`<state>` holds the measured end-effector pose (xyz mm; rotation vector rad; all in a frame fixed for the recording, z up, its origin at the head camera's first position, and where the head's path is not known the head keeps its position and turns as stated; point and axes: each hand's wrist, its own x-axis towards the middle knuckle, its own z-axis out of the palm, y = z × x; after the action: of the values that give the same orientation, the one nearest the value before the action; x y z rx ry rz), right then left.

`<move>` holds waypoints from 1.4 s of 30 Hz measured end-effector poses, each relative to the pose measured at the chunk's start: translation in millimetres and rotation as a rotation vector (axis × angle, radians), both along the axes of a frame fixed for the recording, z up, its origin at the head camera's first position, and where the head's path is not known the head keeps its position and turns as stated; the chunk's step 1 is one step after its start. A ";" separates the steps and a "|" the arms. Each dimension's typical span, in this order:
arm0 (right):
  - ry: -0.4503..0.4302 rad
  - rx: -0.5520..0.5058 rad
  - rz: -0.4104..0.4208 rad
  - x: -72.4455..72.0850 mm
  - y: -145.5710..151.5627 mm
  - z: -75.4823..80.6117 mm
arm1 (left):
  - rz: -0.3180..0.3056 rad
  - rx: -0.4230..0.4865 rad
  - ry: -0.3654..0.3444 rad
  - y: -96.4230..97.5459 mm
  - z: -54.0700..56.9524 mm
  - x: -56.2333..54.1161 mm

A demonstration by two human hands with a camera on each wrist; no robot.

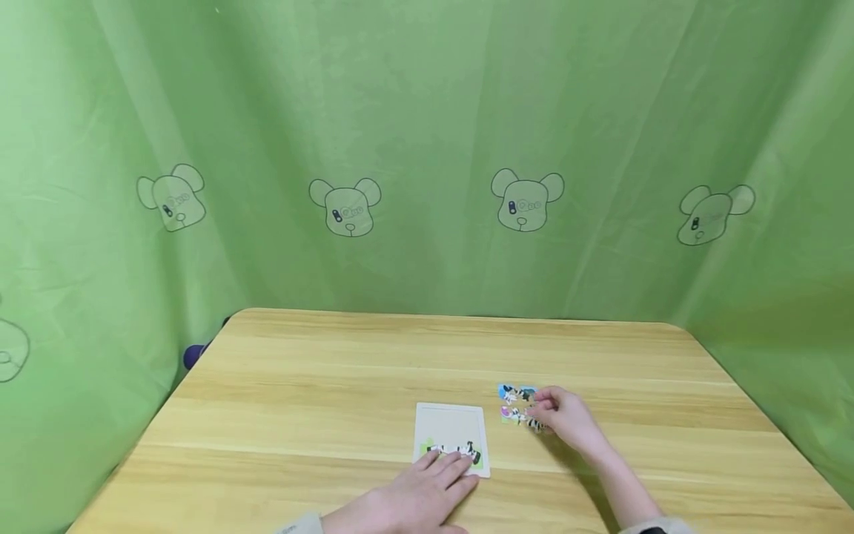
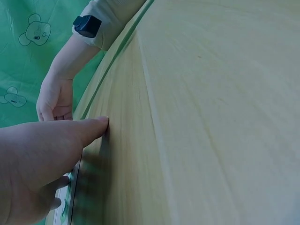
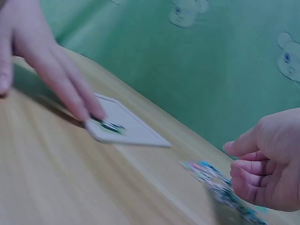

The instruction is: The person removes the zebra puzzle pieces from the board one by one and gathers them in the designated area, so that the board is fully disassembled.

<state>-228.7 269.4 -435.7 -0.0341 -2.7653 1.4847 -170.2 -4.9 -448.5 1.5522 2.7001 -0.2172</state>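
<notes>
1. From the head, I saw the person's left hand (image 1: 416,497) laid with fingers extended over the near edge of a white, flat, square puzzle tray (image 1: 445,424) on a pale wood-grain table (image 1: 300,378). Black, white and green picture pieces (image 1: 474,453) lay along the tray's near side. To its right, the right hand (image 1: 570,423) was at a cluster of small, colourful loose puzzle pieces (image 1: 510,393), its fingers bent; I couldn't tell whether it gripped one.
2. From the left wrist, the left thumb stretched over the table, and the tray showed partly beneath the fingers. Beyond, a small black device (image 2: 87,26) sat on the right arm's light sleeve (image 2: 110,21).
3. From the right wrist, the left fingertips touched the tray. The right hand's fingers were curled, thumb apart, beside the blurred loose pieces.
</notes>
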 end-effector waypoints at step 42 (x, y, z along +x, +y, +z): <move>0.140 0.217 0.478 12.7 -136.6 -10.5 | 0.097 0.118 0.031 -68.6 -7.7 4.4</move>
<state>-216.0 132.8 -446.2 0.7470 -2.9232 1.1748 -165.8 -73.5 -456.2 1.4514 2.8520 -0.0823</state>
